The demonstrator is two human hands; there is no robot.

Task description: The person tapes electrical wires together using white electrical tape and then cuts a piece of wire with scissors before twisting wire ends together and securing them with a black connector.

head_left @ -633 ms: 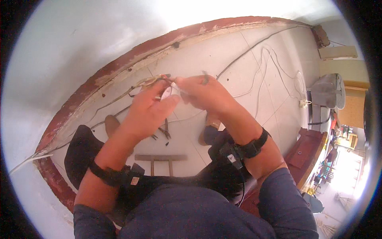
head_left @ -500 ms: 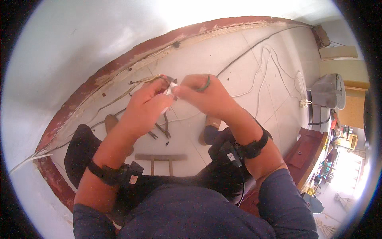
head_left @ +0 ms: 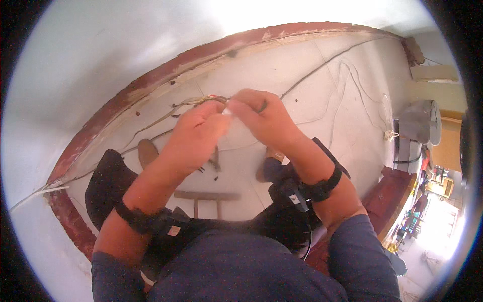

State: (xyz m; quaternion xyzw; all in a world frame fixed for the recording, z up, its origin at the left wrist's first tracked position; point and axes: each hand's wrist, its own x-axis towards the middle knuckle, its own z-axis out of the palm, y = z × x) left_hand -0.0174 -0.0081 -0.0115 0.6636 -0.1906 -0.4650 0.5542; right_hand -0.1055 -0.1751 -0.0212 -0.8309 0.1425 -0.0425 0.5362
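My left hand (head_left: pixel 198 133) is closed around the end of a worn, light-coloured cable (head_left: pixel 187 102), whose frayed length trails out past its far side. A bit of red shows near the cable's end. Thumb and fingers of my right hand (head_left: pixel 264 115) are pinched against a small white strip (head_left: pixel 227 111) between the two hands, close to the left fingertips. Whether the strip is tape or a sleeve I cannot tell; the fingers cover most of it. On the floor below the left hand lies a plier-like tool (head_left: pixel 215 160), partly hidden by that hand.
A dark cable (head_left: pixel 322 59) and a loose white cord (head_left: pixel 336 105) run over the tiled floor. A brown bar with two legs (head_left: pixel 207 196) lies near my knees. The wall's reddish skirting (head_left: pixel 146 80) curves along the far left. A grey bucket-like container (head_left: pixel 417 122) stands at right.
The hands have drawn closer together and the right hand has turned slightly. Less of the white strip shows now. The view has shifted a little, and the left hand covers more of the tool.
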